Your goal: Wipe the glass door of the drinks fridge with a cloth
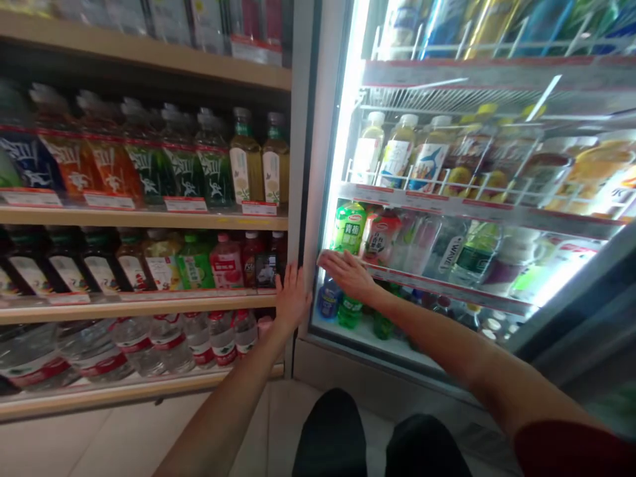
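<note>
My left hand is open, its fingers spread and pointing up against the grey upright between the wooden shelves and the cooler. My right hand reaches across the lit opening of the drinks cooler. Its fingers lie flat and together, with the tips at the cooler's left frame; whether something thin lies under them I cannot tell. A green bottle stands just above that hand, and a blue-labelled bottle is below it. Near my left hand is a dark-labelled bottle.
Wooden shelves with rows of bottled drinks fill the left side. Large water bottles lie on the bottom shelf. Wire racks in the cooler hold more bottles. A dark, blurred panel stands at the right. My knees are above the tiled floor.
</note>
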Motion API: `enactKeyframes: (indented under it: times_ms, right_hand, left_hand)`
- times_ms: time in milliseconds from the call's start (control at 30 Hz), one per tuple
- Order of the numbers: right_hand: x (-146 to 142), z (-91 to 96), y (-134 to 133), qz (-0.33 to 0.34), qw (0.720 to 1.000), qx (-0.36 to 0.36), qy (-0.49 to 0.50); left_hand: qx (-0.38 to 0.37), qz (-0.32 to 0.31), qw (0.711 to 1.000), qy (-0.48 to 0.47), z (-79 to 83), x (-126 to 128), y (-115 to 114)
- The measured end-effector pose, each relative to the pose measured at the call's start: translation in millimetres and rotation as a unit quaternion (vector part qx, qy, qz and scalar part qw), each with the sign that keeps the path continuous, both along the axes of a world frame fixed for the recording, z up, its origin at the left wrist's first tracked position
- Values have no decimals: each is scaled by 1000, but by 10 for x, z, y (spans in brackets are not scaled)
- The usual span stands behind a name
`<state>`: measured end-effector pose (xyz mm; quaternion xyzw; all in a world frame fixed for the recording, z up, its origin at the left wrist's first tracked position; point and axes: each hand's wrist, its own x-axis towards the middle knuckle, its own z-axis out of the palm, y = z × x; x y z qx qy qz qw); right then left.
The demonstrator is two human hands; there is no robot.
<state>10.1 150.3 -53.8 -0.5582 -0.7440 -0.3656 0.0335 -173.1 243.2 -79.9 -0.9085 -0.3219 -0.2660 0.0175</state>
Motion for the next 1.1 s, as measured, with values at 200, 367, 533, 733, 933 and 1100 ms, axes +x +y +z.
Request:
enactKeyframes:
  times_ms: [200,367,533,733,933,1100]
  right_hand:
    - [143,84,-238,44,998,-26,-38]
    - [190,72,-341,-12,999,17,26]
    - [240,67,-445,20,1000,-5,-11]
    - [353,166,-728,-87,994,62,20]
    - [468,132,-991,-55,998,28,-7]
    - [555,205,-1139,-140,985,100,19]
  left_hand:
    - [-1,-17,1000,12,-111,33,-106]
    - [1,-33,999,7,-152,103,-176]
    - [10,-52,999,2,-138,217,-259]
    - [12,-60,998,0,-167,308,-339]
    - [11,-86,996,0,-136,411,-460]
    - [29,-106,994,-16,-19,589,-576]
